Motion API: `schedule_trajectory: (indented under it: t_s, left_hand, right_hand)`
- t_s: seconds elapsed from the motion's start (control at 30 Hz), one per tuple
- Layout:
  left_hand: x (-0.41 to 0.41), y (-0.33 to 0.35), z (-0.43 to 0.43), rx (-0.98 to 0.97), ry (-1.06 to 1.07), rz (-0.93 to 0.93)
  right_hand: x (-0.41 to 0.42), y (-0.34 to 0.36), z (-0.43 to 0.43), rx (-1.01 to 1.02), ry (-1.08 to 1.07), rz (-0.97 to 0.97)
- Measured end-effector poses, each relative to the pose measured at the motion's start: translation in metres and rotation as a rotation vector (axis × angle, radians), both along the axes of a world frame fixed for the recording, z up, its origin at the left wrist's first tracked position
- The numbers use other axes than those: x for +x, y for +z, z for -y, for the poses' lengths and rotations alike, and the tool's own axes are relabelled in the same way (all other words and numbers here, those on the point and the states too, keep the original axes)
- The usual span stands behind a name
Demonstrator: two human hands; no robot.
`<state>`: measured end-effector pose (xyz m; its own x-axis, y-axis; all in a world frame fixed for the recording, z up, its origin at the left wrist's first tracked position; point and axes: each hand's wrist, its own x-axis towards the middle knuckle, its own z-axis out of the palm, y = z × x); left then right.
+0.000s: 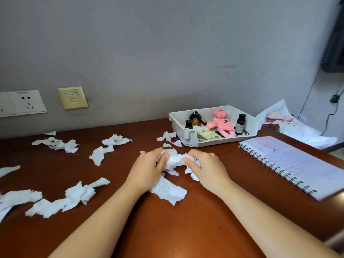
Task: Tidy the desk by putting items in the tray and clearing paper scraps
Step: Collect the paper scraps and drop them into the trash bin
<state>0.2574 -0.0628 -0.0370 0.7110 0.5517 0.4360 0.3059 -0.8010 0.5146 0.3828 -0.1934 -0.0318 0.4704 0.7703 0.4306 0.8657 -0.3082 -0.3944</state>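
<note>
A bunch of white paper scraps (174, 159) lies on the brown desk (186, 220) between my two hands. My left hand (147, 169) grips its left side with curled fingers. My right hand (206, 169) grips its right side. A larger torn piece (168, 189) lies flat just below my left hand. More torn scraps (61, 199) are strewn over the left half of the desk, and a few small ones (167, 136) lie beside the tray. The white tray (193, 135) stands at the back, holding a pink plush toy (220, 121), a dark bottle (240, 124) and other small items.
An open spiral notebook (292, 162) lies at the right, reaching the desk's edge. Beyond the tray, white paper with red cloth (279, 118) sits past the desk's corner. Wall sockets (22, 103) are at the left; a cable (307, 101) hangs at the right.
</note>
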Motion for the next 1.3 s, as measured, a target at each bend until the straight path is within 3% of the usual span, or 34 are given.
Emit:
schedule_trajectory:
  t_s: [0.57,1.0,1.3]
  left_hand:
    - [-0.008,0.022,0.015,-0.144,0.147,0.432]
    - [0.014,0.083,0.078,-0.067,-0.031,0.496]
    - [0.045,0.089,0.133,-0.100,-0.165,0.491]
  right_hand:
    - [0.008,0.010,0.027,0.444,-0.049,-0.219]
    - [0.016,0.061,0.109,0.479,-0.045,-0.109]
    - [0.024,0.076,0.173,0.471,-0.116,0.019]
